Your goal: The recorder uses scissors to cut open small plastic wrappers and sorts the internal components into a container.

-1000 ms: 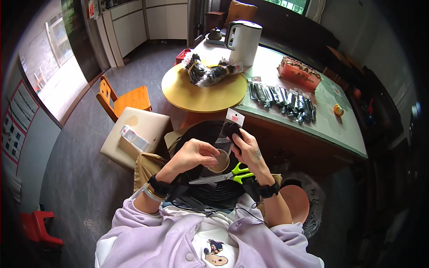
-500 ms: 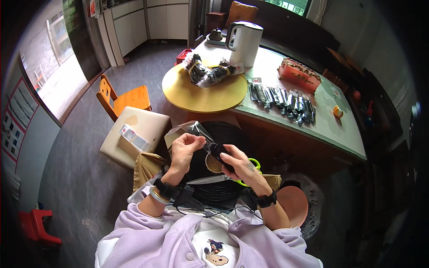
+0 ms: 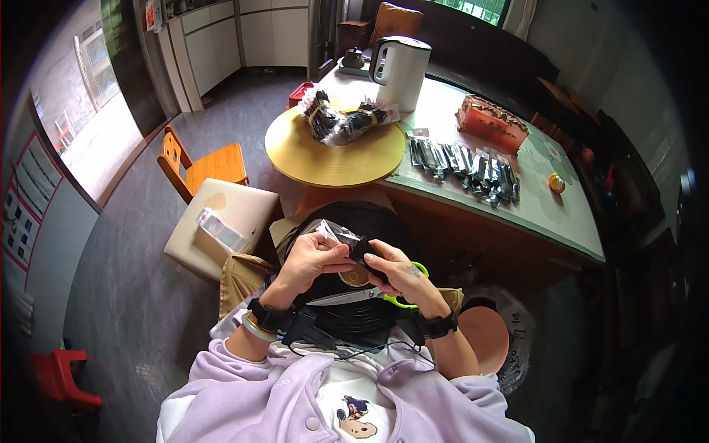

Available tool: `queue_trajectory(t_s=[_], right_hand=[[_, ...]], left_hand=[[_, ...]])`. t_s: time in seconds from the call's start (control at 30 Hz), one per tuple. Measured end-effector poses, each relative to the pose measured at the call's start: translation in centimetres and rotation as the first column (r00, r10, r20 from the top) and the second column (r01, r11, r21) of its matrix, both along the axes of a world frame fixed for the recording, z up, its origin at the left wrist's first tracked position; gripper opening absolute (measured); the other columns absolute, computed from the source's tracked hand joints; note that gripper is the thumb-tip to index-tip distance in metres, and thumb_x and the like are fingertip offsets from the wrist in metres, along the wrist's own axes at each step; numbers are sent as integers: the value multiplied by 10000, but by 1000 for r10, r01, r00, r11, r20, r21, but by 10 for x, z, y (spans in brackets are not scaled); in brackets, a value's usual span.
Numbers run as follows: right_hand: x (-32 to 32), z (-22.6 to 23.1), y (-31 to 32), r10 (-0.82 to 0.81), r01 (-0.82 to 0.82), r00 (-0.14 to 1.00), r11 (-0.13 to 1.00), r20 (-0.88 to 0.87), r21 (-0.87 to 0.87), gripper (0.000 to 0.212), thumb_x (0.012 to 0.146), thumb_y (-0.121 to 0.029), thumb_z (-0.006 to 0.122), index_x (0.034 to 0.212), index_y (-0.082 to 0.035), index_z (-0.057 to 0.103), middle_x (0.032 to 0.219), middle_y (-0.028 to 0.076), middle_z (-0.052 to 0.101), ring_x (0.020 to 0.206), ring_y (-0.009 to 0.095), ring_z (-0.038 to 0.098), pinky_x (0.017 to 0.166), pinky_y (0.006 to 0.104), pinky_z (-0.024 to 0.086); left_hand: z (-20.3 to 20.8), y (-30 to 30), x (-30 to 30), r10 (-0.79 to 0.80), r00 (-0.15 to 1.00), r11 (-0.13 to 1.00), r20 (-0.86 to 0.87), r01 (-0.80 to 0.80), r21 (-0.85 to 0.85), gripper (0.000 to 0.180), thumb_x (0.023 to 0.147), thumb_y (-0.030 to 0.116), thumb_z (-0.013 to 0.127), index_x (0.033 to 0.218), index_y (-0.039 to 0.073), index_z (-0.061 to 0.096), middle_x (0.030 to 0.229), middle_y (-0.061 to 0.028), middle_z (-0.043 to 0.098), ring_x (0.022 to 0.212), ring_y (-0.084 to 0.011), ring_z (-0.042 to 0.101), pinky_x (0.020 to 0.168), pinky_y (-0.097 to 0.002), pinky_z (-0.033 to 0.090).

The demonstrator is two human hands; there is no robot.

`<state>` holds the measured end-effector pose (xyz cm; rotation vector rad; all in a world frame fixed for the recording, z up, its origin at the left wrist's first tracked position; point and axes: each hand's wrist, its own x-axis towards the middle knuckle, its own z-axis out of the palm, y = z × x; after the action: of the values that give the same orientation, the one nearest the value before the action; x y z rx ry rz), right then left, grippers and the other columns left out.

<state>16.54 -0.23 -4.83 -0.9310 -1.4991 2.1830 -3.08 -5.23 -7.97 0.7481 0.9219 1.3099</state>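
My left hand (image 3: 316, 260) pinches a clear plastic bag (image 3: 338, 232) in front of my lap. Dark, slender contents (image 3: 361, 249) sit at the bag's right end, and my right hand (image 3: 401, 272) is closed around them; their exact kind is hard to make out. Both hands are close together, thumbs uppermost. Beneath them lie scissors (image 3: 341, 298) with lime-green handles, the blades pointing left over a black surface. A round tan piece (image 3: 354, 277) shows partly between the hands.
A white table (image 3: 443, 193) ahead carries a row of filled packets (image 3: 465, 170), an electric kettle (image 3: 403, 74) and a pink box (image 3: 493, 125). Bundled packets (image 3: 343, 122) rest on a yellow disc (image 3: 332, 166). Flat clear bags (image 3: 221, 230) lie on a cream stool (image 3: 244, 199) at left.
My left hand has shifted slightly right and down, closer to my right hand. The bag's free end, earlier standing up above the fingers, is now lower and gathered. My right hand keeps its hold.
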Motion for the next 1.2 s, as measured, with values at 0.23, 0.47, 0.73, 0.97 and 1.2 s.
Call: queue_trajectory(t_s=[0.23,0.47,0.73,0.97,1.2], right_hand=[[-1,9,-5,1,-12,997,988,74,154,195,895,-206,505,1045,-84,476,594,-26,438,418,21,368,340,166,224],[0,1,-2,-113,23,976,907,188,421,183,878,-171,517,993,-30,497,646,-12,454,492,37,453,378,181,320],[2,9,-2,-68,-53,966,892,251,449,251,874,-148,511,1098,-36,504,700,21,499,512,58,470,422,214,364],[3,12,-3,-61,-44,972,900,227,433,301,878,-146,502,1164,-53,490,722,21,510,513,57,469,420,206,359],[0,15,-6,-66,-27,975,912,211,410,335,881,-135,496,1208,-68,467,714,11,502,515,57,464,424,200,358]], left_hand=[[14,-3,-11,-192,981,975,16,193,-108,238,851,190,601,881,-43,562,908,-147,621,875,-291,637,767,-372,545],[19,-4,-10,-150,985,988,-85,146,-43,274,871,193,580,938,-73,592,929,-170,634,853,-240,648,745,-310,547],[25,-6,-14,-193,979,980,-70,189,-56,254,862,165,589,944,-75,589,960,-181,631,870,-237,645,763,-314,542],[26,-6,-9,-166,985,982,-53,161,-94,213,844,127,609,929,-65,580,940,-171,630,851,-234,645,776,-326,539],[6,-3,1,-19,995,995,-98,29,97,151,801,55,645,884,-31,553,893,-138,625,817,-205,641,782,-334,543]])
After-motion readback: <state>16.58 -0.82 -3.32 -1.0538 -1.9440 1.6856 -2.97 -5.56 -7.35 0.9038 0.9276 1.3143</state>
